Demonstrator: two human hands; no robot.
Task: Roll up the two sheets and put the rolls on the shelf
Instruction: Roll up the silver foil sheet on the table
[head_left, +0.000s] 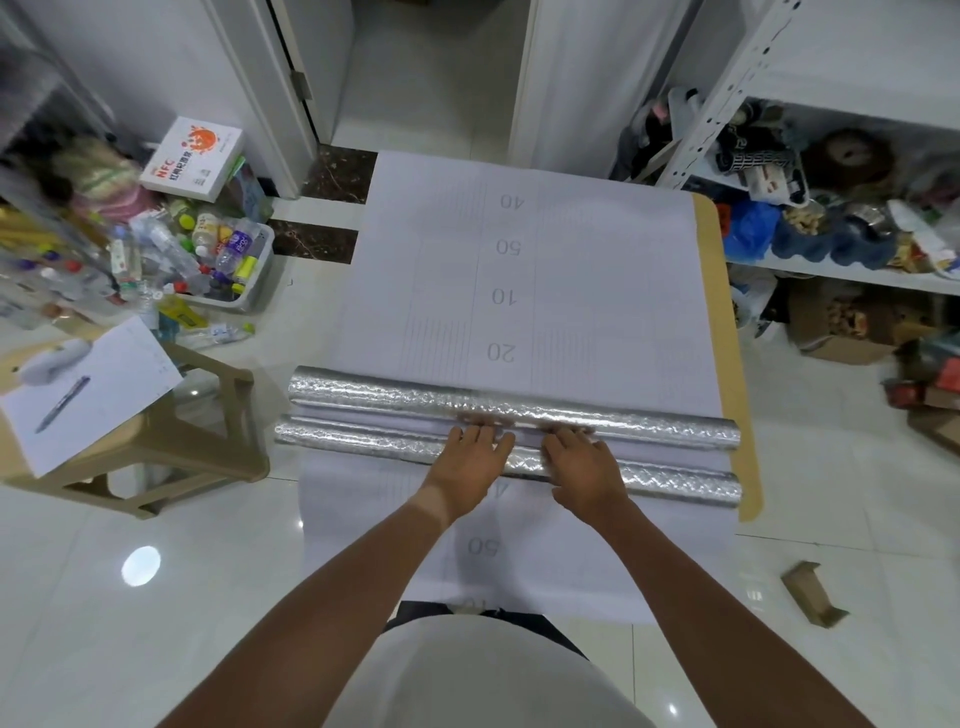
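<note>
Two silver embossed rolls lie side by side across the table. The far roll (363, 392) continues into a white sheet (597, 270) printed with numbers, spread away from me. From the near roll (353, 441) a second white sheet (571, 561) runs toward me and hangs over the table's front edge. My left hand (470, 462) and my right hand (582, 465) lie palm down on the middle of the near roll. Their fingers are stretched out, and the blurred fingertips touch the far roll. The white metal shelf (831, 273) stands at the right, crowded with things.
The table's tan edge (727, 364) shows along the right. A beige stool (208, 441) at the left carries paper and a pen (62, 405). A bin of bottles (228, 260) and an NFC box (192, 158) sit behind it. Cardboard boxes (841, 332) lie under the shelf, and a cardboard scrap (813, 592) lies on the floor.
</note>
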